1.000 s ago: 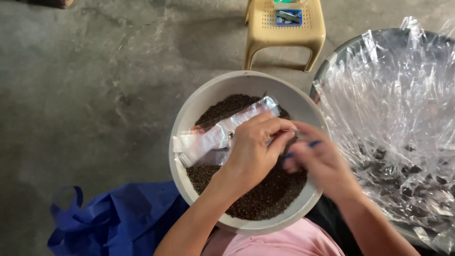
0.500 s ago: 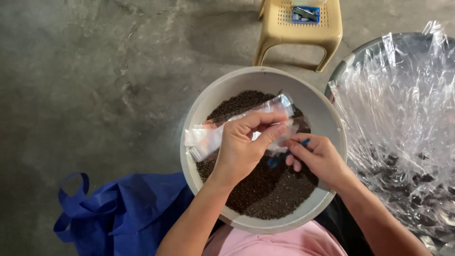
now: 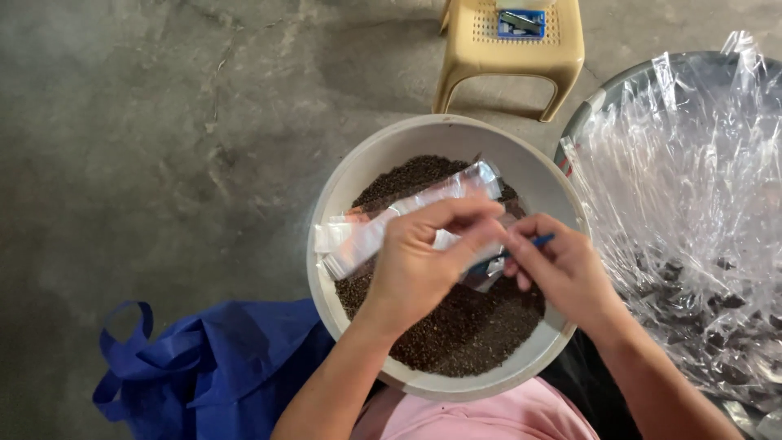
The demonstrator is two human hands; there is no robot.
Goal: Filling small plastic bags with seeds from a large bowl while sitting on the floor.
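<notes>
At the frame's centre we see the left hand (image 3: 419, 265) with fingers closed on a bunch of narrow clear plastic sleeves (image 3: 391, 224), held over a white basin (image 3: 342, 195) of dark grains (image 3: 456, 326). The right hand (image 3: 562, 273) pinches a thin blue tool (image 3: 539, 240) beside them. A yellow stool (image 3: 509, 53) stands at the top, a blue bag (image 3: 212, 367) at lower left.
</notes>
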